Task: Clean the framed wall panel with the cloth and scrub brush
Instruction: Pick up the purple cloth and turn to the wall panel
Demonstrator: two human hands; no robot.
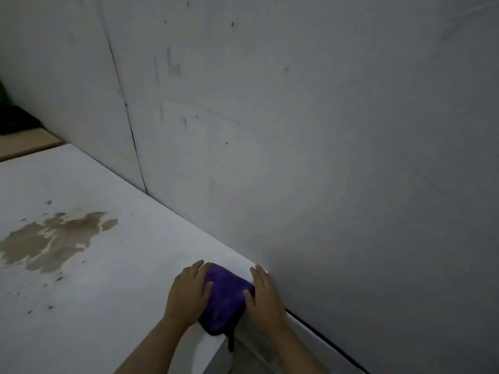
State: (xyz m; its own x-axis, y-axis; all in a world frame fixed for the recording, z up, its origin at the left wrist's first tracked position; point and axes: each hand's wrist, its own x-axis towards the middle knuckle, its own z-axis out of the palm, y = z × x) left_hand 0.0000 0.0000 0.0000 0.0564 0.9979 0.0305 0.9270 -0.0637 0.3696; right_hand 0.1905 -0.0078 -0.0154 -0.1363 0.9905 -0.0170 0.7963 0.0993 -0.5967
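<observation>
Two flat-fingered hands, left (189, 294) and right (266, 299), either side of one purple cloth (225, 298), grip spread.

Single head-worn view, wide-angle, looking forward and down. Close over both hands at 6 o'clock; white surface (113, 190) fills 8 to 9 o'clock, wall (337, 130) runs 12 to 3 o'clock.

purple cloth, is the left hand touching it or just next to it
Touching. The head view shows the left hand lying flat on the purple cloth's left side, its thumb overlapping the fabric.
</observation>
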